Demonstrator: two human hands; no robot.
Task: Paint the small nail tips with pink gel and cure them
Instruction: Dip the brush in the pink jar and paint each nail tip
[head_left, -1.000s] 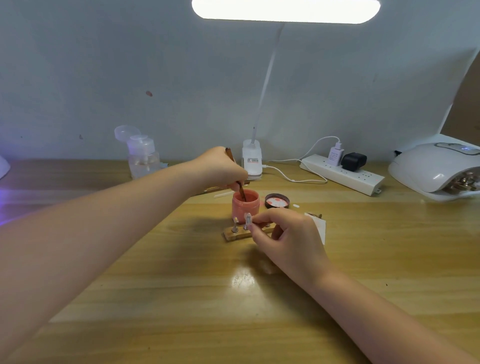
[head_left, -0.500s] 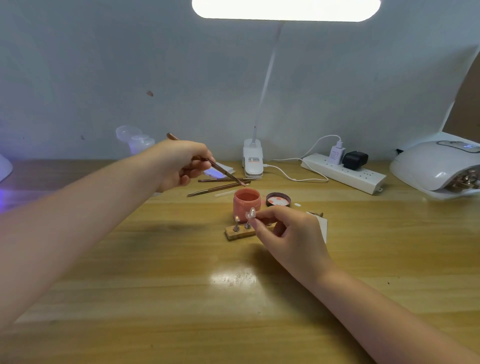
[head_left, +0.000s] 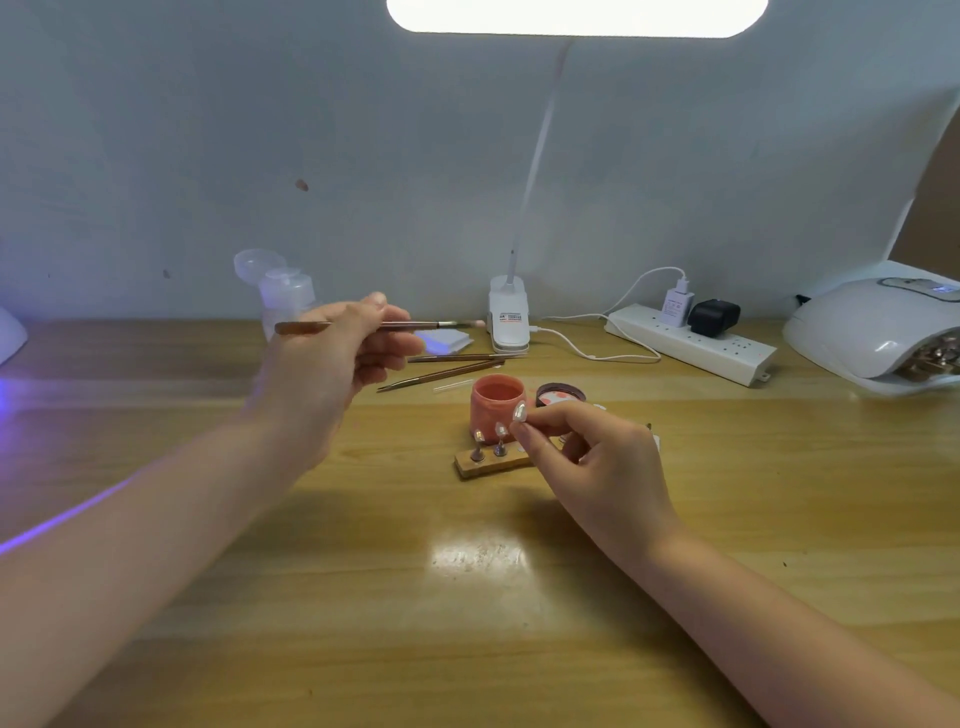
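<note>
An open jar of pink gel (head_left: 496, 405) stands mid-table, its lid (head_left: 558, 396) lying just to its right. In front of the jar a small wooden stand (head_left: 491, 464) carries two clear nail tips on pegs (head_left: 488, 439). My right hand (head_left: 597, 467) pinches a third peg with a clear nail tip (head_left: 519, 411), lifted beside the jar. My left hand (head_left: 337, 364) holds a thin brush (head_left: 415, 326) level above the table, its pink bristle end pointing right, well left of the jar.
Two more brushes (head_left: 452, 366) lie behind the jar. A white curing lamp (head_left: 878, 332) sits at the far right, a power strip (head_left: 691, 345) and lamp clip base (head_left: 509, 322) along the wall, and a clear pump bottle (head_left: 283, 291) at back left.
My left hand lifted the brush out of the gel jar and swung it up to a level pose. My right hand raised the pinched nail tip slightly.
</note>
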